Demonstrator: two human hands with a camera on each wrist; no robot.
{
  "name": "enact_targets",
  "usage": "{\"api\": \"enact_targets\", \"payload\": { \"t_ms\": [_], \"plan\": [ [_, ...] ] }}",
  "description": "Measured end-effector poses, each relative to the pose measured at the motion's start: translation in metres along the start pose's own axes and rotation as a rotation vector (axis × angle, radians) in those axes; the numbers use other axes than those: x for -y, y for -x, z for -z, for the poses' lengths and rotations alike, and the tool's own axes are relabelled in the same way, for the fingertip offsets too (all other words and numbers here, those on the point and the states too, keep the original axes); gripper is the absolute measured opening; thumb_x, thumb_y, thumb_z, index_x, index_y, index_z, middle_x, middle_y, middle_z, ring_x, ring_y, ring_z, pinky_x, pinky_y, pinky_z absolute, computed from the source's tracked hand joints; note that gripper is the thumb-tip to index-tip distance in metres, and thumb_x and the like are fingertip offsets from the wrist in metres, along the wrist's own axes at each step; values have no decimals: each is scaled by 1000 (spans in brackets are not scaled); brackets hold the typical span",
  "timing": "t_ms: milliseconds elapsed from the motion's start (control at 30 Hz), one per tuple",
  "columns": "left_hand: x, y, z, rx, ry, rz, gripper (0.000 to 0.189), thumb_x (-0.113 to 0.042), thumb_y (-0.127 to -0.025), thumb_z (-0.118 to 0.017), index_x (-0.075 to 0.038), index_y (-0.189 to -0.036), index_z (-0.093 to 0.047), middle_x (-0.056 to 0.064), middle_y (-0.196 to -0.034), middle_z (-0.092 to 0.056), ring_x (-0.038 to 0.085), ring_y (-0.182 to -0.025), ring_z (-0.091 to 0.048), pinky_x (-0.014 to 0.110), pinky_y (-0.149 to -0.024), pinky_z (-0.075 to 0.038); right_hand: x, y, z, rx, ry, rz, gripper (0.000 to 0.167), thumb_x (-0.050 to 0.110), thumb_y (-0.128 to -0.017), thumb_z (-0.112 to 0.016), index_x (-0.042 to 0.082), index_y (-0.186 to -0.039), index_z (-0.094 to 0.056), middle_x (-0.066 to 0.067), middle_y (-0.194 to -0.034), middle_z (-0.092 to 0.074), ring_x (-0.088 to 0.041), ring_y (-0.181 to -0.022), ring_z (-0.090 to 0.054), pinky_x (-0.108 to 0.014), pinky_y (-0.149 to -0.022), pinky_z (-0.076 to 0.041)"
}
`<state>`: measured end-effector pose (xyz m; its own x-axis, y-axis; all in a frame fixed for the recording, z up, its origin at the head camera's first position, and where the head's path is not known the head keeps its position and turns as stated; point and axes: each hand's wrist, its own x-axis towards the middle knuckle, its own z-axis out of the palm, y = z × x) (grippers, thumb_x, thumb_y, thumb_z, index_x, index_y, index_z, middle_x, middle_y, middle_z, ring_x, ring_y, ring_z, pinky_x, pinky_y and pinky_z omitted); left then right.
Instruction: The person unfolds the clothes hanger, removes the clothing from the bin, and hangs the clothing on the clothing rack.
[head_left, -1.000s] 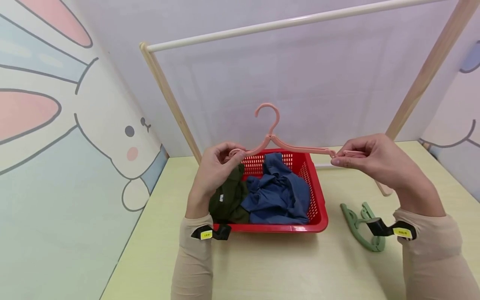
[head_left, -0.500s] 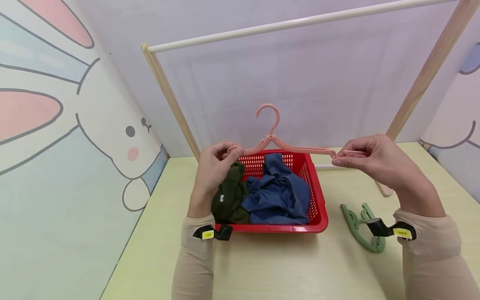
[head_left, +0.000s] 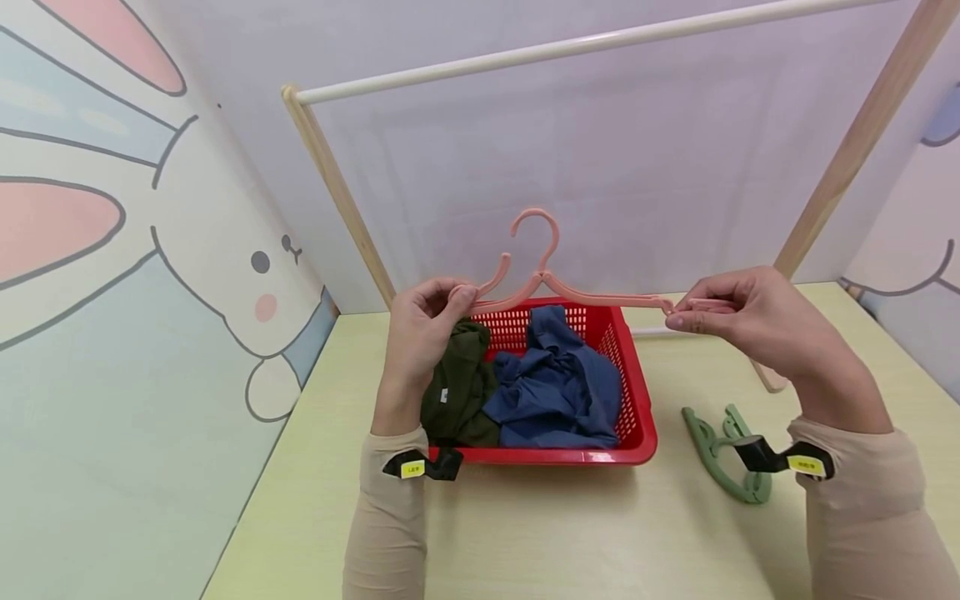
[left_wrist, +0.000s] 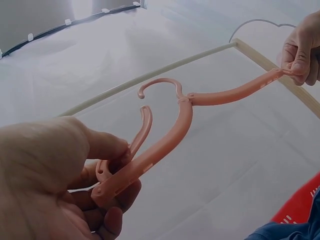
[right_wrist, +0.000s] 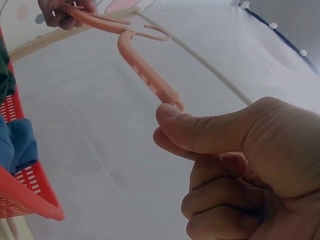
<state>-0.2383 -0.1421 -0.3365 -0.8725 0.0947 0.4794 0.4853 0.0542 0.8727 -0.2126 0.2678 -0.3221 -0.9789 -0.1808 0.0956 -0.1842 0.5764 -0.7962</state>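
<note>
A pink folding clothes hanger (head_left: 600,297) is held up between both hands, its hook pointing up, above the back of a red basket (head_left: 637,454). My left hand (head_left: 420,333) pinches the left arm's outer end, thumb on top; a hinged end piece (left_wrist: 145,125) stands swung up from that arm in the left wrist view. At the other end, my right hand (head_left: 757,321) pinches the right tip between thumb and forefinger, and its other fingers curl in the right wrist view. Inside the basket lie a dark green garment (head_left: 461,400) and a blue garment (head_left: 558,383).
A green folded hanger (head_left: 723,462) lies on the pale table (head_left: 555,533), right of the basket. Behind stands a rack with a white rail (head_left: 540,52) and wooden posts (head_left: 855,158). A wall with a rabbit drawing (head_left: 217,250) borders the left side.
At the left end of the pink hanger, the hinged end piece has swung up out of my fingers and now shows above the arm. My right hand has stayed in place.
</note>
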Motion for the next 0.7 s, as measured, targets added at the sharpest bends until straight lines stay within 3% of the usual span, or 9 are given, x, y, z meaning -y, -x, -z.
{"api": "enact_targets", "payload": {
  "t_ms": [333, 567, 700],
  "plan": [
    [0, -1, 4, -3, -12, 20, 18, -7, -108, -74, 7, -118, -78, 4, -98, -74, 20, -85, -62, 25, -71, -53, -2, 0, 2, -5, -9, 5, 16, 20, -100, -87, 7, -110, -85, -4, -78, -75, -17, -74, -65, -28, -67, -56],
    [-1, -1, 8, -9, 7, 24, 16, -7, -109, -72, 7, -114, -76, 19, -96, -72, 21, -81, -64, 26, -72, -56, -4, 2, 7, -29, -17, -9, 17, 22, -101, -86, 7, -110, -85, -4, -80, -76, -15, -79, -68, -27, -72, -58],
    [-2, -1, 9, -6, 8, 24, 16, -7, -110, -71, 7, -115, -76, 22, -98, -73, 22, -84, -67, 27, -75, -58, -6, 3, 9, -36, -29, -18, 20, 24, -101, -86, 7, -112, -85, -5, -83, -78, -14, -82, -68, -27, -73, -57]
  ]
}}
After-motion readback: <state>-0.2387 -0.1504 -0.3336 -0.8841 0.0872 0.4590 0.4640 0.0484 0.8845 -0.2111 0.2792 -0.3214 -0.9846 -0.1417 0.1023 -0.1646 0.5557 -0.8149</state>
